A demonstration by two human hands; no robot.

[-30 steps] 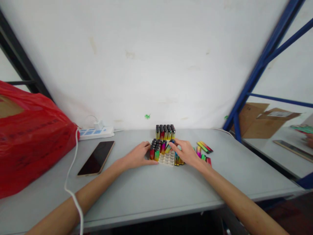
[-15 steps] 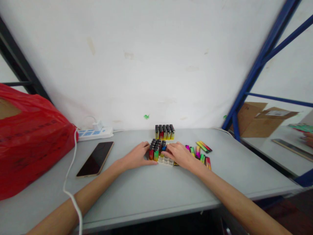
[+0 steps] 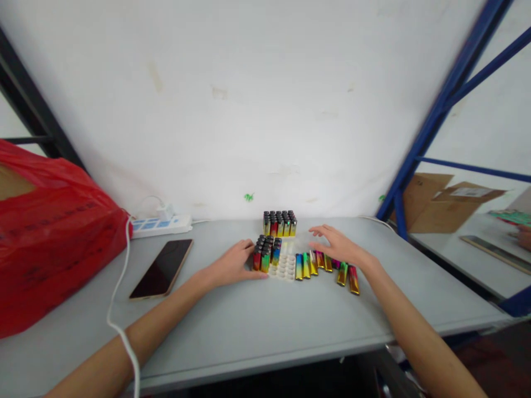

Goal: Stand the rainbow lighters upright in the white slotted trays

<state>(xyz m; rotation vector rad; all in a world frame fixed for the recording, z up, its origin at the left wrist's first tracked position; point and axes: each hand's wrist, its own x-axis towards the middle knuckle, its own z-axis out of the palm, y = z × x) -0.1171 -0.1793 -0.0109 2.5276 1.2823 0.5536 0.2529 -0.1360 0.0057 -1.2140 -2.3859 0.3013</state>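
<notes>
Several upright lighters [image 3: 261, 255] with black tops and shiny coloured bodies fill the left part of a white tray [image 3: 284, 273] with round-edged slots. My left hand [image 3: 236, 262] grips the tray's left end, thumb along the front and fingers behind. To the right, my right hand [image 3: 334, 243] hovers with its fingers apart and nothing in them. Under and in front of it lies a loose row of lighters [image 3: 306, 265], with more lighters [image 3: 353, 279] farther right, partly hidden by the hand and wrist.
A full block of upright lighters [image 3: 280, 225] stands behind the tray, near the wall. On the left are a phone [image 3: 162, 269], a power strip [image 3: 161, 226], a white cable [image 3: 118, 326] and a red plastic bag [image 3: 62, 237]. A cardboard box [image 3: 435, 207] sits beyond the blue frame.
My right hand has let go of a blue lighter, now upright in the tray, and moved right above the loose lighters. My left hand has stayed put.
</notes>
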